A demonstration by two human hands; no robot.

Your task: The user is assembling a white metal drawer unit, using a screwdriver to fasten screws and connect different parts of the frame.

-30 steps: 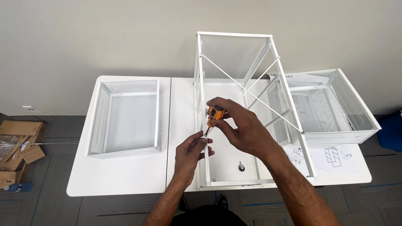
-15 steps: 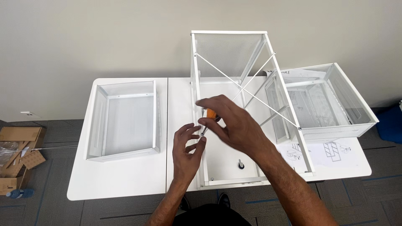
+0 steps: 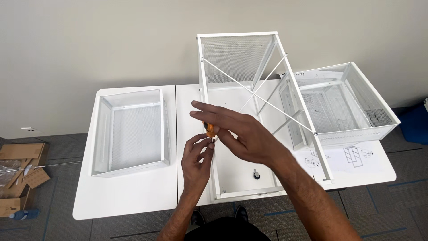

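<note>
Head view: right hand [image 3: 243, 136] grips an orange-handled screwdriver [image 3: 209, 130] against the left upright of a white metal mesh frame [image 3: 236, 56]; left hand [image 3: 197, 157] pinches just below its tip; a white mesh drawer [image 3: 131, 131] lies left on the white worktop [image 3: 129, 196]; another [image 3: 352, 105] sits right.

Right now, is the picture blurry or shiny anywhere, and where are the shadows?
Head view: sharp overall, with both hands crisp, the right hand on the orange screwdriver handle and the left hand just below it; the light is soft and even; only faint shadows lie under the white mesh frame on the white table; no strong glare; the straight edges bow slightly toward the corners.
</note>
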